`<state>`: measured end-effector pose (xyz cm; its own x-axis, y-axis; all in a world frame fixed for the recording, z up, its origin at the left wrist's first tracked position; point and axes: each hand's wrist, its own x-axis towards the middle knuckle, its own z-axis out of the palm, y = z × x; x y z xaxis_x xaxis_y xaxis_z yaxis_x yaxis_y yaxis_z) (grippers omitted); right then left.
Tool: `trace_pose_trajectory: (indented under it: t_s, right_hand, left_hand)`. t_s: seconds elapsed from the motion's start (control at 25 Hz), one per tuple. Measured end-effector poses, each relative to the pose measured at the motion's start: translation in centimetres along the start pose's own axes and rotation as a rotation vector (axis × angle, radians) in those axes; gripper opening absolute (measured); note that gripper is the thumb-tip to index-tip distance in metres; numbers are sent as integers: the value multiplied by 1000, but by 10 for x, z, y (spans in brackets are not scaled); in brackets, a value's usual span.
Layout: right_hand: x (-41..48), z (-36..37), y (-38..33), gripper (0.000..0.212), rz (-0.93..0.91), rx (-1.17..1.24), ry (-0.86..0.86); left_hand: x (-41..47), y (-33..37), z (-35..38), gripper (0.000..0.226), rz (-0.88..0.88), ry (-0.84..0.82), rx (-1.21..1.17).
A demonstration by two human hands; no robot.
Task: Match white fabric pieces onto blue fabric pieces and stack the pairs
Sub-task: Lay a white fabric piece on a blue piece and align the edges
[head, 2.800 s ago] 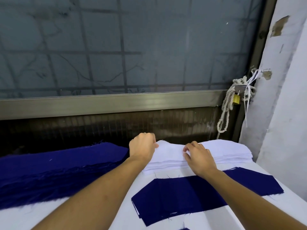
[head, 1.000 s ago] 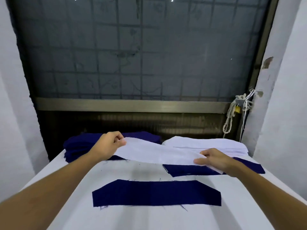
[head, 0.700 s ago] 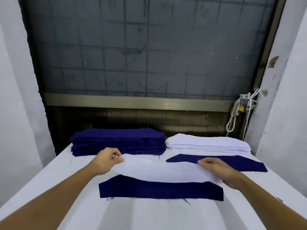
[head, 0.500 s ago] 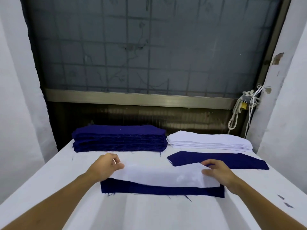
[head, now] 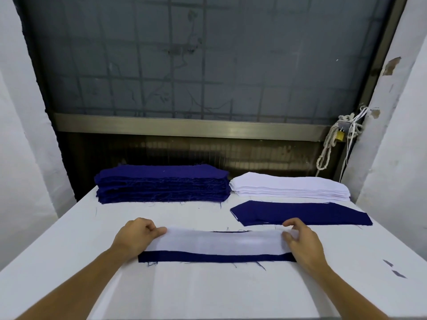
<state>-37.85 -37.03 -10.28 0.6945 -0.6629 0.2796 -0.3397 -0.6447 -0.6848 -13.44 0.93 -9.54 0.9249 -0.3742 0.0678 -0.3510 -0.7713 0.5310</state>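
White piece: lies across the lower centre on a blue piece, whose near edge shows.
Left hand: fingers curled, pinching the white piece's left end.
Right hand: fingers bent, pinching its right end.
Counter: white; blue stack upper left, white stack upper right, second blue piece just below it.
Room: gridded window behind; rope at right.
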Motion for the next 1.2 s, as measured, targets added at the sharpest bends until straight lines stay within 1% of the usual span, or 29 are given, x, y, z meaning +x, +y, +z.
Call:
trace_pose_trajectory:
  t_s: [0.12, 0.24, 0.36, 0.6, 0.72, 0.84, 0.92, 0.96, 1.04, 1.2]
  right_hand:
    - [1, -1, 2, 14, -13, 6, 57]
    - [-1, 0, 2, 21, 20, -42, 23]
    - [-3, 1, 0, 29, 1, -82, -3]
    - [-5, 0, -7, 25, -50, -228, 9]
    - [-6, -1, -8, 27, -50, -262, 34]
    - [-5, -3, -10, 28, -52, -280, 103]
    - [0, -4, -11, 25, -59, -275, 179]
    - [4, -5, -12, 23, -68, -264, 197]
    - [17, -8, -13, 20, -94, -246, 196]
    - [59, -13, -20, 18, -111, -240, 176]
  left_hand:
    - [1, 0, -2, 55, 16, -32, 17]
    - [-1, 0, -1, 51, 41, -37, 35]
    - [-3, -2, -5, 46, 47, -38, -23]
    - [-3, 1, -5, 43, 22, -34, 1]
    - [2, 0, -8, 40, 24, -92, 18]
    - [10, 3, -17, 37, 22, -223, 46]
    - [20, 16, -27, 39, 24, -319, 136]
    - [26, 26, -32, 40, 42, -334, 177]
    - [41, 56, -37, 37, 123, -300, 183]
    - [75, 138, -23, 24, 288, -230, 94]
